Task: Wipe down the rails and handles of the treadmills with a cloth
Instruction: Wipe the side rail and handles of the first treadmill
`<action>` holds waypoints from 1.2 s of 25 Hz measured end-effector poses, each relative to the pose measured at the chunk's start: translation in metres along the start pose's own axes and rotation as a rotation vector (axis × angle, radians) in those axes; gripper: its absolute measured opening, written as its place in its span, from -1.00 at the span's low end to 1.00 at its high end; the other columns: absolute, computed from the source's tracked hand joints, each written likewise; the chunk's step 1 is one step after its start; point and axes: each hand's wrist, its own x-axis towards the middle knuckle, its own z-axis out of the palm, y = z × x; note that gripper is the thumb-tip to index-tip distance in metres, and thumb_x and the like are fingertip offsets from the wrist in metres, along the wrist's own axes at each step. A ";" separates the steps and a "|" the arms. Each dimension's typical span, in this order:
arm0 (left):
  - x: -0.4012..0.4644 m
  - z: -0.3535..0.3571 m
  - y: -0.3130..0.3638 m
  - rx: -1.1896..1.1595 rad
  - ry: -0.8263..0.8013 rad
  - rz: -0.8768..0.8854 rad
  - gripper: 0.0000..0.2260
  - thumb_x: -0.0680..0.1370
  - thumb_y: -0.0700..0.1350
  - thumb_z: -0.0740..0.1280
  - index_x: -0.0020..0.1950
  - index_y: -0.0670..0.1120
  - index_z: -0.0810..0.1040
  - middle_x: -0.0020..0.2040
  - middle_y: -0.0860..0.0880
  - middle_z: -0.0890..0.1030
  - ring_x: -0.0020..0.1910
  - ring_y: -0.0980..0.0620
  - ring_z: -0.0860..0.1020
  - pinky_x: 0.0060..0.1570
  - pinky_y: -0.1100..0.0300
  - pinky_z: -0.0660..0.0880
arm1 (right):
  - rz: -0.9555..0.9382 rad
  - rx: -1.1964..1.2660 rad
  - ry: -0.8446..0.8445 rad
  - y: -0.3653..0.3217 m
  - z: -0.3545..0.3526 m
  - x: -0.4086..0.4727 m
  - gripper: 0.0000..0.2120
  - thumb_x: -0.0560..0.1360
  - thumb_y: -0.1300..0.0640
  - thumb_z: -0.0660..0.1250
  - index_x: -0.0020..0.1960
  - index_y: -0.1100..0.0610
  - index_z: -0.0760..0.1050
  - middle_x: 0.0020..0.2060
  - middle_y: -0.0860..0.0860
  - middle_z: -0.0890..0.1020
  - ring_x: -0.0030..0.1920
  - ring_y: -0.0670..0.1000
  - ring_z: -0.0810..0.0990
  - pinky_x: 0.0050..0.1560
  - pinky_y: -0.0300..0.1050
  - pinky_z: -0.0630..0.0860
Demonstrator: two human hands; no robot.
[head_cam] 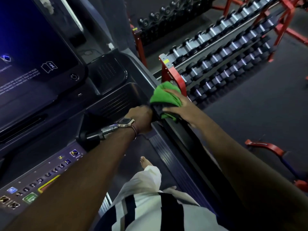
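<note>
Side rail [181, 130], upper end: right hand [180, 107] grip curled over green cloth [164, 95]; left hand [141, 117] grip fisted beside it, contents hidden. Wiping under way; lower rail apparently pending.

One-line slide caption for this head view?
Right hand presses a green cloth on the treadmill's side rail; left hand grips beside it.
</note>
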 end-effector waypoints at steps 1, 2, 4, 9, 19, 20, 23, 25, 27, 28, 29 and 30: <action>-0.001 0.000 0.001 0.002 -0.004 0.001 -0.62 0.40 -0.01 0.42 0.16 -0.13 0.56 0.10 -0.16 0.60 0.06 -0.21 0.61 -0.09 0.03 0.54 | 0.004 0.033 -0.053 0.017 -0.006 -0.003 -0.59 0.54 0.30 0.38 0.32 0.01 0.47 0.18 0.03 0.63 0.01 -0.28 0.63 0.10 -0.27 0.56; -0.001 0.000 0.001 0.006 -0.008 0.003 -0.61 0.39 0.01 0.44 0.16 -0.13 0.56 0.10 -0.16 0.59 0.06 -0.21 0.61 -0.08 0.03 0.55 | 0.048 0.000 -0.057 0.025 -0.012 -0.005 -0.70 0.59 0.25 0.32 0.31 0.08 0.49 0.15 0.06 0.65 -0.14 -0.34 0.63 0.08 -0.24 0.56; 0.001 0.000 0.001 0.010 0.001 0.000 -0.59 0.38 0.02 0.44 0.16 -0.13 0.56 0.11 -0.16 0.59 0.05 -0.20 0.61 -0.07 0.01 0.55 | 0.163 -0.003 -0.067 0.015 -0.010 0.012 -0.64 0.59 -0.02 0.34 0.31 0.13 0.55 0.17 0.16 0.65 -0.12 -0.22 0.68 0.19 -0.04 0.54; 0.000 0.000 0.001 0.035 -0.017 -0.025 -0.62 0.43 0.00 0.39 0.18 -0.13 0.57 0.14 -0.16 0.59 0.08 -0.20 0.61 -0.06 0.06 0.54 | -0.121 -0.335 0.019 -0.032 0.013 0.022 -0.28 0.39 -0.01 0.53 0.49 -0.10 0.32 0.36 0.09 0.43 0.31 0.08 0.51 0.30 -0.13 0.44; -0.031 -0.011 -0.020 -0.059 -0.036 -0.067 -0.55 0.38 0.19 0.43 0.15 -0.04 0.56 0.11 -0.10 0.62 0.05 -0.16 0.62 -0.11 0.07 0.51 | -0.542 -1.292 0.275 -0.042 0.062 0.031 -0.38 0.33 -0.12 0.44 0.37 -0.14 0.41 0.39 0.18 0.35 0.17 0.36 0.49 0.32 0.28 0.35; -0.042 -0.014 -0.031 -0.040 -0.045 -0.090 -0.51 0.36 0.27 0.42 0.13 -0.03 0.56 0.09 -0.09 0.63 0.04 -0.15 0.62 -0.14 0.09 0.48 | -0.648 -1.327 0.204 -0.030 0.051 0.021 -0.38 0.29 -0.07 0.46 0.34 -0.16 0.45 0.40 0.15 0.35 0.17 0.35 0.50 0.34 0.27 0.33; -0.077 -0.019 -0.068 0.028 -0.141 -0.204 -0.37 0.27 0.42 0.42 0.11 -0.01 0.53 0.11 -0.07 0.60 0.07 -0.13 0.61 -0.17 0.14 0.38 | -0.519 -1.231 0.205 -0.028 0.036 0.023 -0.34 0.31 -0.12 0.45 0.39 -0.18 0.39 0.39 0.14 0.35 0.19 0.31 0.52 0.33 0.24 0.40; -0.089 -0.016 -0.082 0.012 -0.210 -0.261 -0.37 0.23 0.43 0.45 0.07 0.01 0.54 0.11 -0.07 0.59 0.05 -0.12 0.60 -0.17 0.15 0.39 | -0.446 -1.236 0.319 -0.044 0.060 0.037 -0.35 0.33 -0.19 0.42 0.39 -0.16 0.38 0.39 0.13 0.37 0.20 0.31 0.52 0.32 0.27 0.38; -0.093 -0.009 -0.085 -0.016 -0.203 -0.279 -0.42 0.25 0.37 0.49 0.06 0.00 0.55 0.09 -0.08 0.59 0.03 -0.13 0.61 -0.16 0.13 0.43 | -0.529 -1.325 0.283 -0.051 0.074 0.043 -0.41 0.34 -0.19 0.41 0.36 -0.17 0.44 0.43 0.08 0.37 0.29 0.34 0.45 0.42 0.32 0.25; -0.094 -0.005 -0.084 -0.017 -0.182 -0.279 -0.47 0.28 0.31 0.49 0.06 -0.01 0.55 0.09 -0.08 0.59 0.04 -0.14 0.60 -0.14 0.11 0.46 | -0.594 -1.372 0.192 -0.050 0.067 0.042 -0.44 0.34 -0.18 0.41 0.34 -0.18 0.46 0.45 0.04 0.36 0.35 0.34 0.41 0.46 0.34 0.16; -0.094 -0.002 -0.084 -0.018 -0.160 -0.275 -0.53 0.33 0.24 0.49 0.08 -0.02 0.54 0.09 -0.09 0.59 0.04 -0.15 0.60 -0.12 0.09 0.48 | -0.669 -1.417 0.111 -0.048 0.054 0.041 -0.45 0.34 -0.18 0.40 0.33 -0.19 0.48 0.47 0.02 0.36 0.38 0.33 0.38 0.49 0.34 0.10; -0.094 0.001 -0.084 -0.024 -0.136 -0.271 -0.59 0.37 0.15 0.47 0.10 -0.04 0.53 0.10 -0.11 0.59 0.05 -0.17 0.60 -0.11 0.08 0.49 | -0.710 -1.447 0.067 -0.048 0.041 0.039 -0.45 0.34 -0.18 0.40 0.33 -0.21 0.47 0.47 0.02 0.36 0.39 0.32 0.37 0.51 0.34 0.06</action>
